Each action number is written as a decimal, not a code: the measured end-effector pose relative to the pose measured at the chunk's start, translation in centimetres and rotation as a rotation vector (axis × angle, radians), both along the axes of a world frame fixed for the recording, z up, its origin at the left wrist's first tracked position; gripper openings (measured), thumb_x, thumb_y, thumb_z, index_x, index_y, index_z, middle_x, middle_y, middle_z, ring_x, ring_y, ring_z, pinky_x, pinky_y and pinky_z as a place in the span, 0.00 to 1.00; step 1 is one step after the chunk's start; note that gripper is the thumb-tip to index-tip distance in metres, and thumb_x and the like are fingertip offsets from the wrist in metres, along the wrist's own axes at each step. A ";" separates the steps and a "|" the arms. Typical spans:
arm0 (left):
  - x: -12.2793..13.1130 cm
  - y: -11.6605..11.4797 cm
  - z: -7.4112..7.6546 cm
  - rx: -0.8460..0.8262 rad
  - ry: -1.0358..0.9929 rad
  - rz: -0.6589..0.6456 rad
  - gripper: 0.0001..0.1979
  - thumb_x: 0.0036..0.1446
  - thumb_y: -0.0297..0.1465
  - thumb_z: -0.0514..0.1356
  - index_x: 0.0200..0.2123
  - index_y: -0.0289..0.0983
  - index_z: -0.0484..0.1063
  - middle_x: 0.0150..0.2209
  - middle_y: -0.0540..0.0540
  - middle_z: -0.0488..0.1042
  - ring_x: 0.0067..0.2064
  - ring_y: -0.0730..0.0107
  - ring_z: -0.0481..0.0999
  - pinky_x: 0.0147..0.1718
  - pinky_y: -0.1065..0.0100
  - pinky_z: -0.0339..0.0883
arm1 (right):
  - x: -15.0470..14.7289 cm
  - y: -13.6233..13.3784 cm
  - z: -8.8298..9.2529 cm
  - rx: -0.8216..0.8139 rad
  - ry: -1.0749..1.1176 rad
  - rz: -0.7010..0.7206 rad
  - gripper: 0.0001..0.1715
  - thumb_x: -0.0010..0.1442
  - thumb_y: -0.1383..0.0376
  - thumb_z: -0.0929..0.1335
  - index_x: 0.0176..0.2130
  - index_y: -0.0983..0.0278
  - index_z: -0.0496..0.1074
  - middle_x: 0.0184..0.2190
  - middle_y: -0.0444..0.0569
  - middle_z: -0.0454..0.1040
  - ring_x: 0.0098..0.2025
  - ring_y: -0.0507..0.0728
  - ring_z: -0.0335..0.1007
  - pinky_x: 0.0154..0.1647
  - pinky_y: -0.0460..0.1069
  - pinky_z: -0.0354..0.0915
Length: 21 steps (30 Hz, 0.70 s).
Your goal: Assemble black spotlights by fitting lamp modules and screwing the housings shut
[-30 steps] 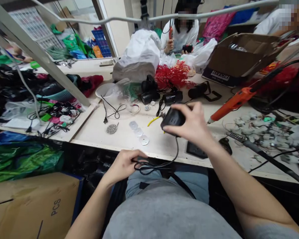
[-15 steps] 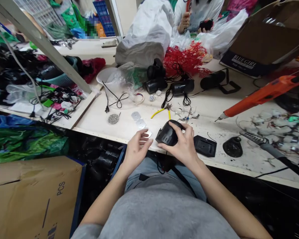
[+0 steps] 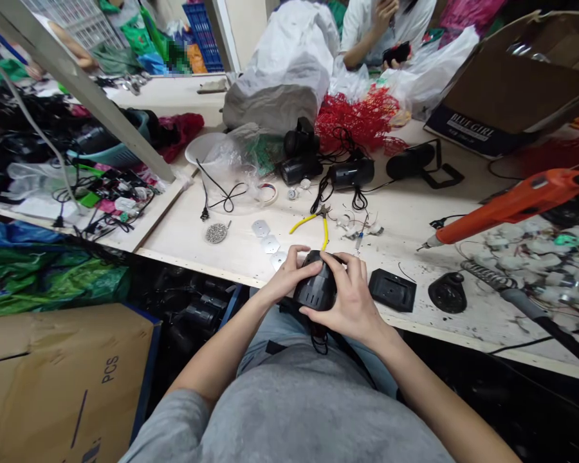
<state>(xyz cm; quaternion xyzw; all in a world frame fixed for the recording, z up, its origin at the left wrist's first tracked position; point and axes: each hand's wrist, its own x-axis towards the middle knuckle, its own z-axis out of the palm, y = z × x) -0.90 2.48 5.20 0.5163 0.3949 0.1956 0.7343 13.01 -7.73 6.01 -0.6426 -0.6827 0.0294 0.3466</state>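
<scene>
Workbench (image 3: 222, 260) front edge: a black slotted plastic casing (image 3: 314, 290) sits there, wrapped by the curled fingers of the left hand (image 3: 288, 275) and right hand (image 3: 342, 303), its thin cable (image 3: 319, 337) dangling. A snagged cable or loosened grip could drop it off the edge, while a sideways slip could scatter the metal plates (image 3: 269, 244).

You are in a small electrical assembly workshop. You work at a long, pale wooden workbench (image 3: 231, 257), its surface stained around an orange-handled soldering iron (image 3: 506, 209) lying near a coiled spring stand (image 3: 487, 276). Yellow-handled wire cutters (image 3: 316, 225), punched metal plates (image 3: 265, 241) and snipped wire ends (image 3: 359, 225) lie out on it, beside corded black housings (image 3: 351, 173) much like the black slotted housing (image 3: 314, 292) you are holding. A cardboard carton (image 3: 521, 77) and stuffed plastic bags (image 3: 275, 71) crowd the bench, and a co-worker (image 3: 383, 32) in white faces you across it.
</scene>
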 end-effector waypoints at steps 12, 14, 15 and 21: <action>1.2 -0.4 1.1 0.978 0.480 -0.089 0.32 0.60 0.44 0.63 0.64 0.37 0.65 0.64 0.33 0.65 0.64 0.46 0.66 0.62 0.46 0.62 | -2.3 0.8 -2.6 -0.243 0.016 -0.421 0.50 0.54 0.53 0.72 0.67 0.72 0.56 0.52 0.69 0.65 0.53 0.75 0.64 0.51 0.72 0.65; 0.4 -2.2 1.2 1.099 0.513 -0.064 0.30 0.61 0.44 0.63 0.63 0.39 0.65 0.63 0.34 0.64 0.62 0.46 0.67 0.61 0.45 0.64 | -1.1 0.0 -1.8 -0.284 0.050 -0.310 0.49 0.55 0.57 0.71 0.69 0.68 0.54 0.59 0.70 0.61 0.60 0.76 0.61 0.55 0.72 0.65; 0.0 -3.0 1.0 1.129 0.529 -0.056 0.28 0.62 0.43 0.62 0.62 0.39 0.67 0.62 0.34 0.66 0.61 0.46 0.68 0.60 0.46 0.65 | 0.0 -0.5 -1.3 -0.292 0.080 -0.254 0.49 0.55 0.56 0.71 0.69 0.65 0.55 0.61 0.68 0.60 0.62 0.76 0.60 0.56 0.72 0.66; -0.8 -4.4 -0.3 1.163 0.537 -0.053 0.23 0.66 0.34 0.56 0.63 0.38 0.64 0.58 0.35 0.68 0.57 0.51 0.70 0.57 0.49 0.68 | 12.4 0.1 3.0 0.304 0.326 -0.789 0.37 0.56 0.55 0.72 0.62 0.58 0.61 0.62 0.62 0.60 0.62 0.70 0.62 0.57 0.67 0.65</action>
